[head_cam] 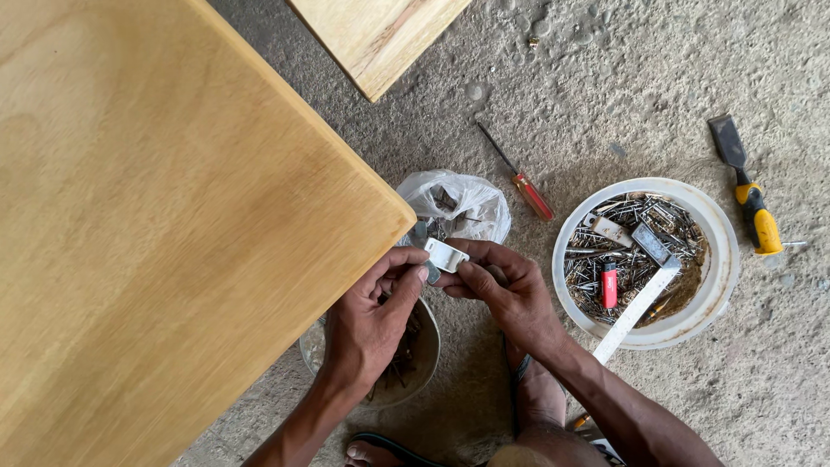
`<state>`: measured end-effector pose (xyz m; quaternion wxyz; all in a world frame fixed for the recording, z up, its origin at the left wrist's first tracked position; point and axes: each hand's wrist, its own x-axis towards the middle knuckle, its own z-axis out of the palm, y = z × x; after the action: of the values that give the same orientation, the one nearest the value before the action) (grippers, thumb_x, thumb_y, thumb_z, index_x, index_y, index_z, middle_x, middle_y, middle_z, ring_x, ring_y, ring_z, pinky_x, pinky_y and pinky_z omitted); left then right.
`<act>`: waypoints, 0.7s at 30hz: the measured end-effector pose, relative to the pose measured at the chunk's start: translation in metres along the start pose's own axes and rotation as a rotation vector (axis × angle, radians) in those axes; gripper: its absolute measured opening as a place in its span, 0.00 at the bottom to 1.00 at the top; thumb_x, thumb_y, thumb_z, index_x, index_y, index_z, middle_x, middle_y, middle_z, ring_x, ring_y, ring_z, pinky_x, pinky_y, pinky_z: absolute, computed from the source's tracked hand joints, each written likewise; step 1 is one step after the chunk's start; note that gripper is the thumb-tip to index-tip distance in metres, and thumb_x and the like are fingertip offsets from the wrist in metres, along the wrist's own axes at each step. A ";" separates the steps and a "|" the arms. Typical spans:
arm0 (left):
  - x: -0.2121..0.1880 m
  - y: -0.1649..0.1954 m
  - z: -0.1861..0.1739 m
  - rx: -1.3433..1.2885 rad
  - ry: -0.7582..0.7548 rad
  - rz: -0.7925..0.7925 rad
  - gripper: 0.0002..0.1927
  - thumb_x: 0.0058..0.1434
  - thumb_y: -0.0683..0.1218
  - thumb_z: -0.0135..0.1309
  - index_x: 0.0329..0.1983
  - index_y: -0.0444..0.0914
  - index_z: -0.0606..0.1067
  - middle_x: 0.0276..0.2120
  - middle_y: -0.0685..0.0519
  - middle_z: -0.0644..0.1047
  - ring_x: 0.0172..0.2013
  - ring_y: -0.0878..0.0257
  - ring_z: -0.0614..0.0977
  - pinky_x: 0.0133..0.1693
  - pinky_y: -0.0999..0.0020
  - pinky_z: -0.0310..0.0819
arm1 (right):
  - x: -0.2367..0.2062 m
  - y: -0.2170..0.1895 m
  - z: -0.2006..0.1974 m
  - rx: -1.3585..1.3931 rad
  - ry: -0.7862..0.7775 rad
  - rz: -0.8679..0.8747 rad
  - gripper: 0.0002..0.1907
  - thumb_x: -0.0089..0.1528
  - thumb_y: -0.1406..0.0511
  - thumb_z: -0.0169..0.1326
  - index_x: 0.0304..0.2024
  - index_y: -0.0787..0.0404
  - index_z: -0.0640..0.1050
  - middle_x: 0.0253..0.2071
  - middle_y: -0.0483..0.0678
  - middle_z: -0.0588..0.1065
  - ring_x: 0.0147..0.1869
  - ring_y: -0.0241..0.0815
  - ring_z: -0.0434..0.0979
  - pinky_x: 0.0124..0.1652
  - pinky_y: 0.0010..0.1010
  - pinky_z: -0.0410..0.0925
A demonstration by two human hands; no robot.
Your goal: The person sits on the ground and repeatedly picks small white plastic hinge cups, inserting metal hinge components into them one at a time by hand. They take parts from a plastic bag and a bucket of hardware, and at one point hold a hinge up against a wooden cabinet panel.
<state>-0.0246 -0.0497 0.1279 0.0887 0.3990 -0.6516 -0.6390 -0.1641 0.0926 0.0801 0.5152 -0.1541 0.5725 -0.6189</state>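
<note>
Both of my hands meet just past the corner of a large pale wooden board (164,225). Between their fingertips is a small white plastic catch (446,255). My right hand (506,290) pinches it from the right side and from below. My left hand (373,313) touches its left end with thumb and forefinger, and a small grey metal piece shows just beneath the catch. Under the left hand stands a small round container (415,363) holding dark screws.
A white bowl (713,285) of nails holds a red lighter, metal plates and a white ruler. A clear plastic bag (458,203), a red-handled screwdriver (519,177) and a yellow-handled chisel (748,195) lie on the concrete floor. Another board (376,35) is at top. My sandalled foot (536,393) is below.
</note>
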 end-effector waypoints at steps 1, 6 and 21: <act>-0.002 0.004 0.001 0.027 0.000 0.003 0.12 0.62 0.40 0.59 0.49 0.34 0.79 0.36 0.56 0.83 0.31 0.70 0.79 0.34 0.73 0.76 | -0.001 -0.001 -0.001 -0.009 -0.008 -0.009 0.19 0.70 0.70 0.46 0.63 0.70 0.72 0.51 0.58 0.80 0.53 0.44 0.84 0.52 0.34 0.79; -0.008 0.021 -0.001 0.241 -0.017 0.273 0.09 0.63 0.39 0.60 0.48 0.37 0.80 0.34 0.54 0.82 0.32 0.69 0.81 0.36 0.72 0.78 | -0.006 -0.008 -0.010 -0.035 -0.022 0.036 0.19 0.68 0.70 0.47 0.61 0.70 0.73 0.48 0.57 0.81 0.50 0.42 0.86 0.49 0.32 0.81; -0.004 0.003 0.005 0.609 -0.077 0.585 0.06 0.61 0.39 0.63 0.41 0.35 0.79 0.36 0.52 0.77 0.36 0.62 0.80 0.36 0.66 0.76 | -0.013 -0.027 -0.019 -0.231 -0.207 0.082 0.19 0.67 0.66 0.51 0.57 0.69 0.77 0.30 0.50 0.82 0.33 0.36 0.83 0.35 0.29 0.79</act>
<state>-0.0267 -0.0436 0.1315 0.1201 0.1813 -0.8992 -0.3797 -0.1856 0.1086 0.1027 0.5751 -0.2520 0.5896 -0.5081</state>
